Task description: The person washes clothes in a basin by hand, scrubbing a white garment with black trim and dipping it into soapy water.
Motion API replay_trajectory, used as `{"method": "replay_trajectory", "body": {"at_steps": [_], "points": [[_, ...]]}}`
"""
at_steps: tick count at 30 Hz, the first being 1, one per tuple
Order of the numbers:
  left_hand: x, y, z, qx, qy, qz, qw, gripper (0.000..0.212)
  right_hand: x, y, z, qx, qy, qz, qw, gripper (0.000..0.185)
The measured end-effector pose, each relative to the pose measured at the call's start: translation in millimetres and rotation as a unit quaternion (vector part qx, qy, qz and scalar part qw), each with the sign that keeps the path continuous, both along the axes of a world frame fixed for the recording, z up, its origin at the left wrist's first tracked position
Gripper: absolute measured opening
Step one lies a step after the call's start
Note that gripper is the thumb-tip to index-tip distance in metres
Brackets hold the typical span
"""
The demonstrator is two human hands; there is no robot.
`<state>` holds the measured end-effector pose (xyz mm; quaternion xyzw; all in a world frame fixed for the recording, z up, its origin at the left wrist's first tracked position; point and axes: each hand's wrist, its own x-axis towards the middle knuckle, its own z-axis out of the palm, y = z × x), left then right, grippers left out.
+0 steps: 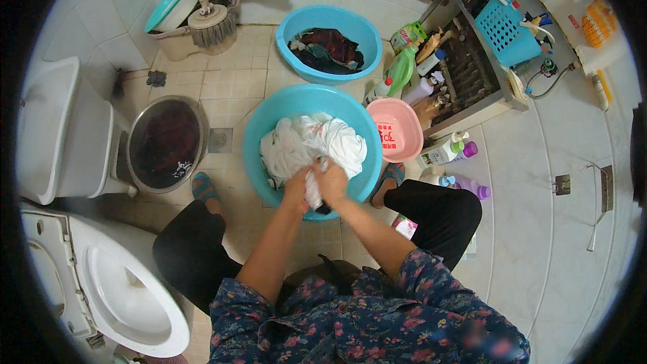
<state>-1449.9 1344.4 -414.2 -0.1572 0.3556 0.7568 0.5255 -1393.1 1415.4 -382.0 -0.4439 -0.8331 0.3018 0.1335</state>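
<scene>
Between my feet stands a turquoise plastic basin [258,146] with white wet-looking cloth garments [290,144] heaped in it. My left hand [297,189] and my right hand [329,181] are close together over its near side. Both grip a bunched white cloth [313,194] with a dark end hanging between them. The fingertips are partly hidden by the cloth and slightly blurred. A lighter blue basin [371,50] with dark clothes [328,50] stands just beyond. To the left sits a metal basin [202,126] holding dark red and black cloth [164,141].
A pink basin [404,126] stands right of the turquoise one. Detergent bottles [403,68] line the wooden rack [485,106], with more bottles [447,151] by the right wall. A white toilet [126,283] is near left. A mop [210,23] and a teal basin [169,2] stand at the back.
</scene>
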Motion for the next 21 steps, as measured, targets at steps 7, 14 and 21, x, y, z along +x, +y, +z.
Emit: {"method": "replay_trajectory", "body": {"at_steps": [7,14,21], "points": [[-8,-4,16,-0.045,0.102,0.052,0.992,0.058,37,43,22,-0.033,-0.021,0.154,0.987,0.039],[-15,-5,43,0.067,0.037,-0.024,0.997,0.068,6,24,25,-0.194,0.126,0.292,0.928,0.076],[-24,-14,24,0.13,0.009,0.095,0.987,0.071,26,-18,37,0.018,0.15,0.289,0.945,0.048]]}}
